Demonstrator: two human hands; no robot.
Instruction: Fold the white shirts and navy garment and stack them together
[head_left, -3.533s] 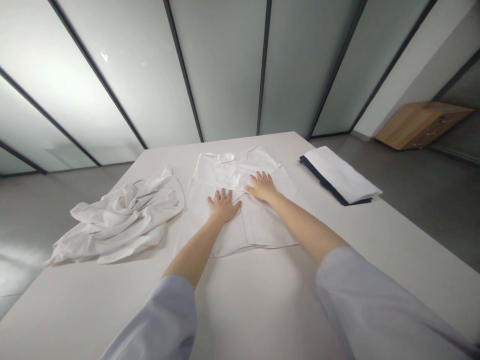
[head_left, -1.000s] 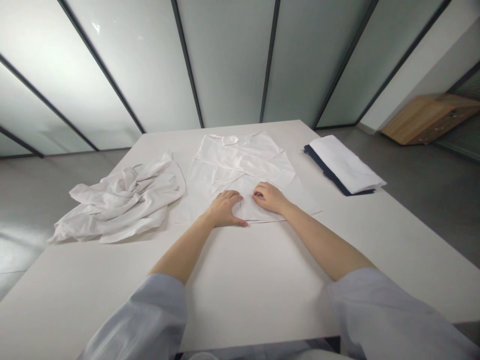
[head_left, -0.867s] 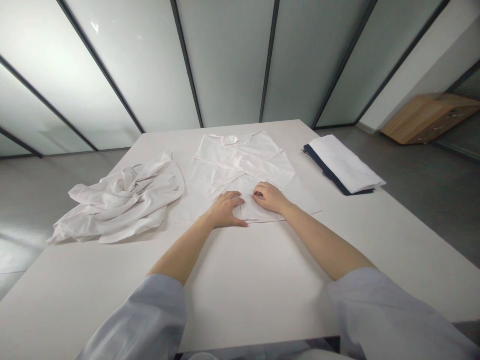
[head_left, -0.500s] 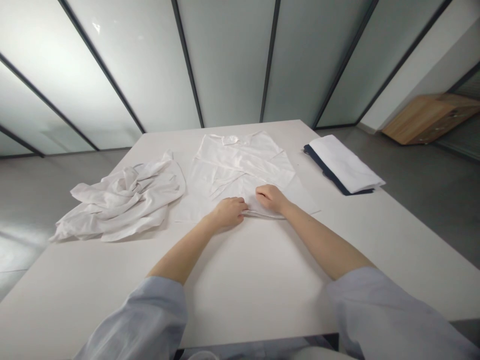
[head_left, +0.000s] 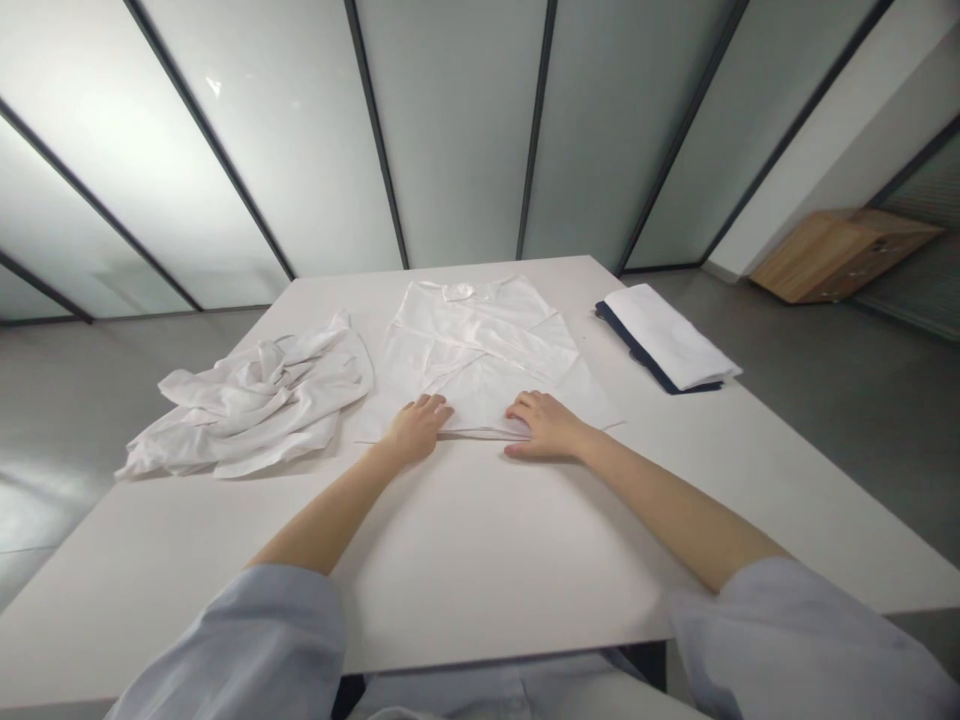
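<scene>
A white shirt (head_left: pixel 480 345) lies flat on the white table, its collar (head_left: pixel 459 292) at the far end and its sleeves folded across the body. My left hand (head_left: pixel 418 428) rests on the left part of the near hem, fingers laid over the cloth and thumb hidden. At the right part of that hem is my right hand (head_left: pixel 546 425). Its fingers lie bent on the fabric, with the thumb apart on the near side of the edge. Neither hand grips the shirt.
A crumpled white garment (head_left: pixel 262 400) lies at the left of the table (head_left: pixel 495 560). To the right, folded white cloth (head_left: pixel 671 335) sits on a dark navy one (head_left: pixel 637 352). Frosted glass panels (head_left: pixel 457 130) stand behind; a wooden cabinet (head_left: pixel 832 255) is at far right.
My hands have moved apart along the hem, the left one further left. The right hand has gone from a closed fist to spread fingers. The view has shifted slightly.
</scene>
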